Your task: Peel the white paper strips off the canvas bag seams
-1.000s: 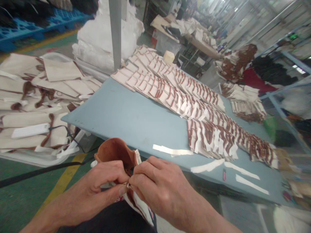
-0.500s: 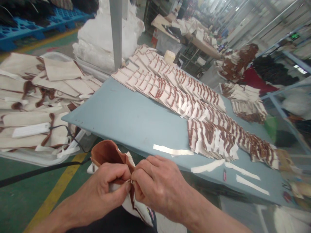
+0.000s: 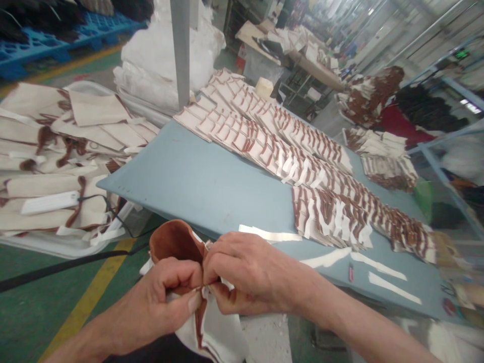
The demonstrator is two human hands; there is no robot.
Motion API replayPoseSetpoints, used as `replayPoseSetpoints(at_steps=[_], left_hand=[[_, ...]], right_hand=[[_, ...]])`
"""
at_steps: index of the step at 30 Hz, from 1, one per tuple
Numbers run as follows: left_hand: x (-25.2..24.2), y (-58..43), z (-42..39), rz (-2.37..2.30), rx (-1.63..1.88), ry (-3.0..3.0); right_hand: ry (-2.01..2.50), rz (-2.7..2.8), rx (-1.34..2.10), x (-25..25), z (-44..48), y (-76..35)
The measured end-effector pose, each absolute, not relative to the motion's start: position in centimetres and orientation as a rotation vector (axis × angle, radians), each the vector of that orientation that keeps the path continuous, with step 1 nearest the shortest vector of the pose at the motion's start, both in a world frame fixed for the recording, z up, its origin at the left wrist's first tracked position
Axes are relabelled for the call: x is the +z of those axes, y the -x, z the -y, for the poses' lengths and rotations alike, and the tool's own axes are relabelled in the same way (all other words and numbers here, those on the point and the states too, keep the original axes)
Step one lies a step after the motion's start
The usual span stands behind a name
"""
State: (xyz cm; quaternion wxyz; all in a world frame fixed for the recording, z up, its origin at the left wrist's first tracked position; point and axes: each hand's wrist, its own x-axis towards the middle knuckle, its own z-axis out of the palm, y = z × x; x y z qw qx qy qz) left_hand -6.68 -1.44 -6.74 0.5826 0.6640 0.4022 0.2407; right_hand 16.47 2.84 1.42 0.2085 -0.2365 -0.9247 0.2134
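Note:
Between my hands is a tube-like cream sewn piece with brown lining [image 3: 212,327], its rounded brown mouth facing up. My left hand [image 3: 166,295] pinches its edge between thumb and bent fingers. Close against it, my right hand [image 3: 245,275] grips the same seam with curled fingers, hiding the exact spot where they meet. Below the hands a brown-edged seam runs down the cream side. A white strip [image 3: 268,234] lies on the table just beyond my right hand.
Overlapping rows of cream pieces with brown edges [image 3: 260,143] cover the far side of the blue-grey table [image 3: 181,176]. More white strips [image 3: 393,287] lie near its front edge. A white bin [image 3: 49,247] heaped with similar pieces stands left. A grey post [image 3: 181,55] rises behind.
My right hand has shifted slightly along the seam and its wrist has turned. The sewn piece has tilted, showing more of its cream side below my hands.

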Motion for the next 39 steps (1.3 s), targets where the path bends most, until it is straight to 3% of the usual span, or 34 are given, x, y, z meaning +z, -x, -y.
replayPoseSetpoints(at_steps=[4,15,23,31,39], left_hand=[[-6.8,6.8,0.9,-0.753,0.527,-1.333],[-6.5,6.9,0.3,-0.680,0.483,-1.206],[-5.4,6.3,-0.5,-0.746,0.433,-1.240],[-4.4,5.4,-1.9,-0.815,0.399,-1.324],[-5.0,5.9,-1.5,-0.792,0.612,-1.356]], right_hand=[[0.775,2.494,1.019,2.1,-3.6,-16.6],[1.109,2.472,1.593,4.3,-5.4,-16.2],[1.139,2.575,1.464,5.0,-5.6,-15.9],[1.122,2.992,0.631,5.7,-4.8,-14.8],[1.130,2.215,1.095,3.7,-3.6,-17.3]])
